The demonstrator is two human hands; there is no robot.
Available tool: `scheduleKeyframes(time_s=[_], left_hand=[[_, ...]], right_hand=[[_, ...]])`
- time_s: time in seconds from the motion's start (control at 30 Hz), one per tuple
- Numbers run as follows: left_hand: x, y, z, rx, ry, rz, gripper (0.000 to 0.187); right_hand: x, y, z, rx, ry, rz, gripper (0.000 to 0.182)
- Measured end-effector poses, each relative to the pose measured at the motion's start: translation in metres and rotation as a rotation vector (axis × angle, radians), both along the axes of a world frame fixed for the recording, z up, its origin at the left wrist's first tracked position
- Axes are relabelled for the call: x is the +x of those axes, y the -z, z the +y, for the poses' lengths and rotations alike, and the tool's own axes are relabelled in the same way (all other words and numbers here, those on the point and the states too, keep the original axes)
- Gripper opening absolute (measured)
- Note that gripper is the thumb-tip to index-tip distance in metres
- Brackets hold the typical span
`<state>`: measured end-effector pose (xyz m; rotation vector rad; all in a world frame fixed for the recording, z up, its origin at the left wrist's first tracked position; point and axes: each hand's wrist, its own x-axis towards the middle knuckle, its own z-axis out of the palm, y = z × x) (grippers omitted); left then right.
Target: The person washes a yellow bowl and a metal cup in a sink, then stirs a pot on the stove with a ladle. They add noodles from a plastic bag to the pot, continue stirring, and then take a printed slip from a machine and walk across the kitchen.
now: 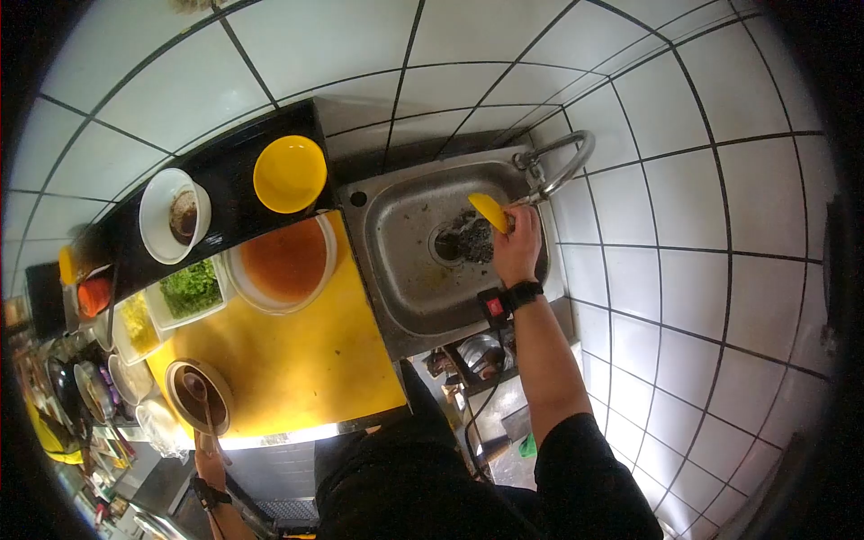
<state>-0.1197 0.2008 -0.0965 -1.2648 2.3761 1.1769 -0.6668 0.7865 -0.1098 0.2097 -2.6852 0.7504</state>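
My right hand [517, 245] reaches over the metal sink [396, 270], its fingers closed on the edge of a small yellow bowl [487, 211]. The bowl is tipped on its side, close to the tap [576, 148]. Below it, dark wet food scraps [472, 236] lie around the drain. At the lower left, my left hand [209, 466] is closed around the handle of a round pot [225, 409] at the counter's front edge. Inside that pot is dark sauce, with a spoon [209, 414] resting in it and its handle pointing towards my left hand.
On the yellow board [306, 360] stand a large bowl of orange-red liquid [283, 261], a tub of chopped greens [191, 288] and a tub of yellow pieces [139, 324]. A yellow bowl [290, 174] and a white bowl with brown residue [171, 216] sit on the black ledge behind.
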Motion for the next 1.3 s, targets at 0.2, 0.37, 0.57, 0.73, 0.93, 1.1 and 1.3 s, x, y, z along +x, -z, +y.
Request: scheduleKeyframes(time_s=[0.2,0.37,0.57,0.73,0.93,1.1,1.3], left_hand=[[-0.021,-0.008,0.013,0.125,-0.130,0.010,0.061],[-0.026,-0.012,0.017,0.159,-0.158,0.023,0.058],[-0.042,-0.025,0.031,0.217,-0.225,0.068,0.056],[-0.020,-0.008,0.013,0.173,-0.146,0.027,0.059],[-0.033,-0.022,0.019,0.345,-0.115,0.026,0.073],[-0.013,-0.001,0.014,0.276,-0.158,0.142,0.071],[-0.036,-0.019,0.030,0.189,-0.077,0.193,0.078]], right_hand=[[0.005,-0.005,0.005,0.034,-0.066,-0.087,0.041],[0.012,-0.012,0.000,0.047,-0.052,-0.307,0.049],[0.012,-0.007,0.004,-0.112,0.010,-0.326,0.042],[0.008,0.044,0.031,0.609,-0.377,-0.853,0.037],[0.023,-0.028,-0.030,-0.104,-0.201,-0.780,0.034],[0.011,-0.116,-0.099,-0.758,-0.274,-0.657,0.029],[-0.023,-0.151,-0.181,-0.680,-0.378,-0.388,0.028]])
